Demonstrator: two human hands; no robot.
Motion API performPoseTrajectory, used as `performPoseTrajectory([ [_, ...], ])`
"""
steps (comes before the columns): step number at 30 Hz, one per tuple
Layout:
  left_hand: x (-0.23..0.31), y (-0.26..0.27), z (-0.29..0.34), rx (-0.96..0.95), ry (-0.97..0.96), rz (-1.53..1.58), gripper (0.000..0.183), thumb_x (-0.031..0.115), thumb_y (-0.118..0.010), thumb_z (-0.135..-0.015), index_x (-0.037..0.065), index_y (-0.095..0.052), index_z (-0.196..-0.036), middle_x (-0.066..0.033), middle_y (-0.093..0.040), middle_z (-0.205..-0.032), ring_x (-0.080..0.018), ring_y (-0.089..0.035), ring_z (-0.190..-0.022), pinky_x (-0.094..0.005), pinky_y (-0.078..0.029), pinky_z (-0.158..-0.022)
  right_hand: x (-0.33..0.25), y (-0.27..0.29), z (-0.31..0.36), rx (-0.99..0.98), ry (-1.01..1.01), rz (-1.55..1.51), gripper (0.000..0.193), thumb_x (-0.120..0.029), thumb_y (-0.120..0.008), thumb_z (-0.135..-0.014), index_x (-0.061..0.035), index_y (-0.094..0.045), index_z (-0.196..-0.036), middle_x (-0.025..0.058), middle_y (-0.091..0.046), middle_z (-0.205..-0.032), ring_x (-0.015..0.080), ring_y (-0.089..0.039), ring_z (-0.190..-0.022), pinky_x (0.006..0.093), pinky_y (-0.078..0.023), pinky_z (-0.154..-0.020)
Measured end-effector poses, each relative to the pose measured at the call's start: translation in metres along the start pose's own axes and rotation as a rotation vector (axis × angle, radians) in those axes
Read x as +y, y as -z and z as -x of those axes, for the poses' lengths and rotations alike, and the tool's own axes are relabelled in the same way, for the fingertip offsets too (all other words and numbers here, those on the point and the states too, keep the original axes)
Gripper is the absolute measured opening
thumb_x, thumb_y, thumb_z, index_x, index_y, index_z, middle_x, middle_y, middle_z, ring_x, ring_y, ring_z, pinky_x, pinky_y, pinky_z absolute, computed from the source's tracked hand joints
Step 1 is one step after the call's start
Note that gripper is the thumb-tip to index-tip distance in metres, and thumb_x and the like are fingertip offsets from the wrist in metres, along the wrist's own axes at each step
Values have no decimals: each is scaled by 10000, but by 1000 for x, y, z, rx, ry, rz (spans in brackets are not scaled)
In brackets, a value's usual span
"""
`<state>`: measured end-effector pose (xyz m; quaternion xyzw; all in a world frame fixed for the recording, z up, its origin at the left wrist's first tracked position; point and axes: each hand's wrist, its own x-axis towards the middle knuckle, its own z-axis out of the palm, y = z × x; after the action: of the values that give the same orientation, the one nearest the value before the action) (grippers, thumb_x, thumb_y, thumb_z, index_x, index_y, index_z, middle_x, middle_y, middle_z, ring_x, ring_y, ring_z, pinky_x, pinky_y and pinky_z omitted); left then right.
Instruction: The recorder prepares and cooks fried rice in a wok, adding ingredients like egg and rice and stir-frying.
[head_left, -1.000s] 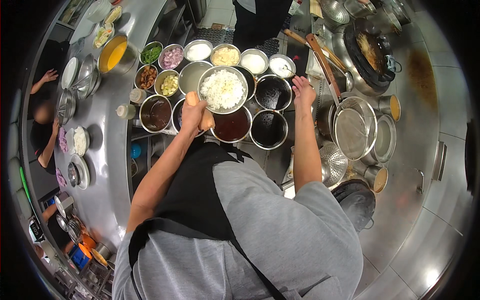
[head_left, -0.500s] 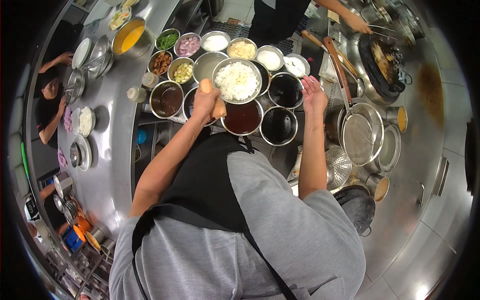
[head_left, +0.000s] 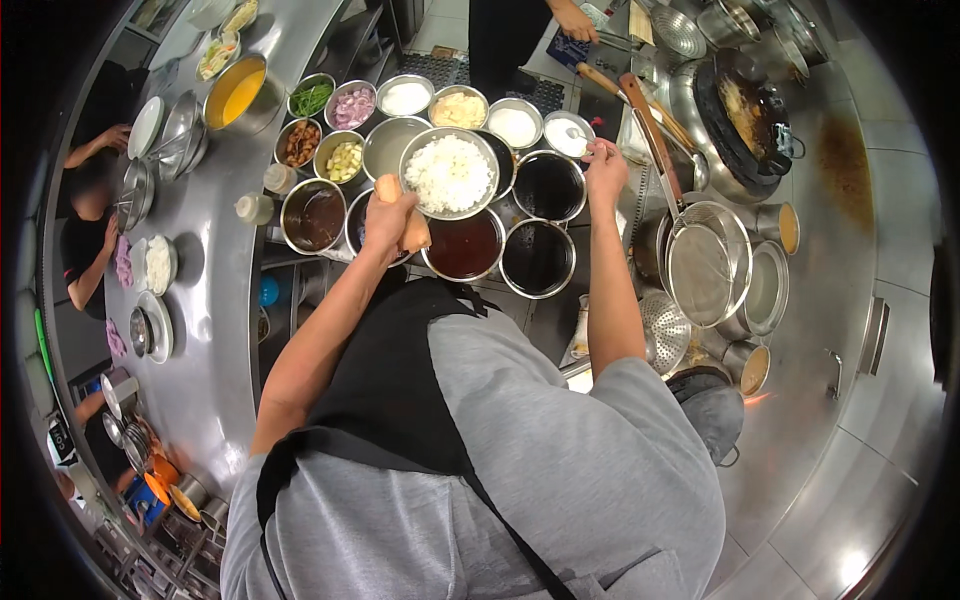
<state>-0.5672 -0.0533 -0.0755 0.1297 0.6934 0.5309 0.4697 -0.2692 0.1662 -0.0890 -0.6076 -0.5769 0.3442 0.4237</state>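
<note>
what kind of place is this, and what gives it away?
Most likely a commercial kitchen, probably a restaurant's. Signs: the long stainless-steel counter, the cluster of metal bowls with chopped ingredients and dark sauces, and the blackened wok at the upper right.

Rice bowl (head_left: pixel 470 213): metal, uprt | tan item (head_left: pixel 415 237): L hand (head_left: pixel 391 222), by bowl | spoon (head_left: pixel 573 133): R hand (head_left: pixel 606 174), wht powder (head_left: pixel 558 143)

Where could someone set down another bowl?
The left steel counter has a bare strip, bordered by the white plates, the yellow-filled pot and the counter's edge. It's crowded around the left hand and right hand, where metal bowls stand packed.
</note>
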Motion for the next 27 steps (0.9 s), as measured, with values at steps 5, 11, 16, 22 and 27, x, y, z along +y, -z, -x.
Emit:
performPoseTrajectory([
  [5, 4, -1, 2, -10, 11, -27, 421, 76, -687, -787, -4, -522, -1166, -103, -637, -1014, -203, -650, -847, -353, -551, -736, 21, -4, -14, 26, -287, -380, 279, -137, -457, -980, 50, -576, -1148, 162, -699, -973, 221, -695, -750, 271, -501, -515],
  [11, 4, -1, 1, -22, 2, -5, 425, 74, -684, -782, -3, -527, -1169, -100, -639, -1012, -203, -651, -846, -347, -547, -737, 44, 17, -11, 30, -562, -757, 310, -143, -450, -973, 47, -526, -1206, 198, -672, -1096, 272, -688, -897, 289, -518, -633],
  [16, 4, -1, 1, -24, 17, 7, 397, 73, -676, -788, -3, -540, -1153, -94, -640, -999, -198, -649, -832, -340, -543, -739, 43, 21, -8, 28, -576, -782, 302, -140, -456, -971, 41, -521, -1204, 193, -667, -1111, 263, -683, -911, 288, -512, -645],
  [22, 0, 0, -2, -44, 19, 54, 391, 65, -674, -777, -4, -519, -1129, -92, -614, -957, -196, -627, -812, -342, -532, -701, 36, 5, -5, 33, -379, -520, 289, -144, -436, -978, 38, -535, -1179, 188, -681, -1040, 242, -684, -851, 291, -508, -613],
  [27, 0, 1, -2, -32, 12, 45, 407, 71, -681, -775, -3, -512, -1138, -94, -614, -958, -198, -627, -810, -344, -533, -703, 38, 1, -10, 47, -450, -623, 292, -136, -433, -978, 41, -532, -1189, 195, -679, -1047, 254, -684, -856, 295, -504, -624],
])
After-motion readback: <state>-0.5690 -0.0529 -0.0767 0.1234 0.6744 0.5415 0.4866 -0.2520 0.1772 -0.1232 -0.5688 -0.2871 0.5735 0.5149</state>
